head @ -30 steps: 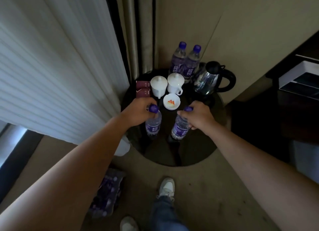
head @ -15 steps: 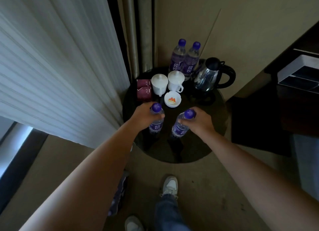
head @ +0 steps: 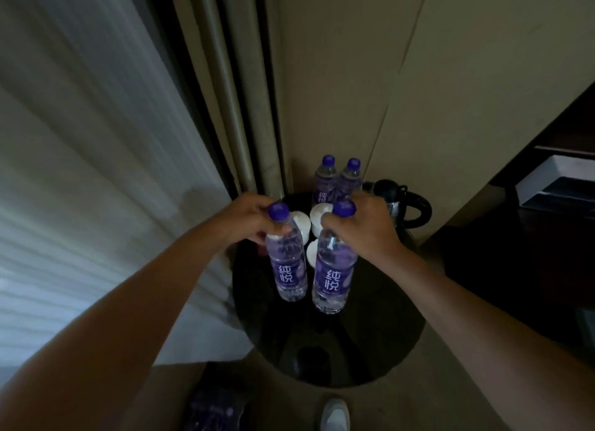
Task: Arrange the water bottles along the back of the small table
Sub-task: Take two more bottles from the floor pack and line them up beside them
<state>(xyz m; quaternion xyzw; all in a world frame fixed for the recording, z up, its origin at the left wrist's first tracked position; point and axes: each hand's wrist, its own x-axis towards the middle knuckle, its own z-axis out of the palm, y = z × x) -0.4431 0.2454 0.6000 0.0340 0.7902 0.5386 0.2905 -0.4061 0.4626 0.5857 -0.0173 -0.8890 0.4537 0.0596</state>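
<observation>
Two clear water bottles with purple labels and caps hang upright above the round dark table (head: 380, 327). My left hand (head: 249, 218) grips the left bottle (head: 286, 263) by its neck. The right bottle (head: 333, 269) is held the same way by my right hand (head: 360, 227). Both bottles are lifted over the middle of the table. Two more purple-capped bottles (head: 336, 181) stand side by side at the table's back edge against the wall.
White cups (head: 318, 213) and a small white dish (head: 311, 253) sit partly hidden behind the held bottles. A black kettle (head: 404, 202) stands at the back right. Curtains hang at the left, a dark cabinet stands at the right. A plastic-wrapped bottle pack (head: 215, 411) lies on the floor.
Both hands have lifted their bottles off the table and raised them toward the camera. The camera has tilted upward, so the table sits lower in view.
</observation>
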